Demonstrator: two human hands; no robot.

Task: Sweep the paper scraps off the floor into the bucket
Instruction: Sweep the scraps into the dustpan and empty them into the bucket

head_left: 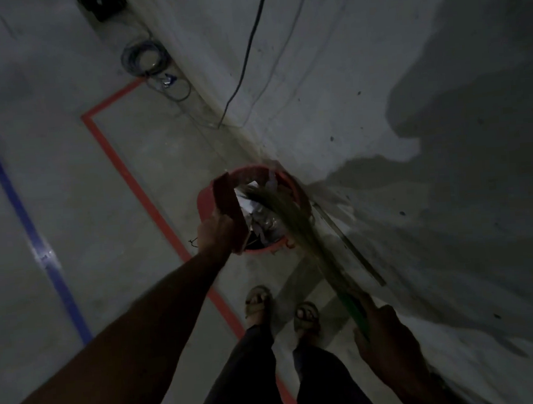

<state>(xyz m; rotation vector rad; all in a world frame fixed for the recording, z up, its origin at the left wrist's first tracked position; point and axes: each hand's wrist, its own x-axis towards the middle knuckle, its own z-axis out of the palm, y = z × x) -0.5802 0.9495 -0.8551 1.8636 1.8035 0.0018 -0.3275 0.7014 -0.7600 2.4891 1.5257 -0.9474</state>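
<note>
A red bucket (292,184) stands on the concrete floor by the wall, with white and grey paper scraps (261,216) lying inside it. My left hand (212,234) grips a red dustpan (228,210), tilted steeply over the bucket's left rim. My right hand (381,329) holds the green handle of a grass broom (286,216), whose bristles reach into the bucket's mouth over the scraps.
Red tape (121,167) and blue tape (23,218) mark lines on the floor to the left. A coil of cable (145,59) and a black cord (248,51) lie at the wall's foot. A metal strip (350,246) lies right of the bucket. My sandalled feet (279,308) stand below it.
</note>
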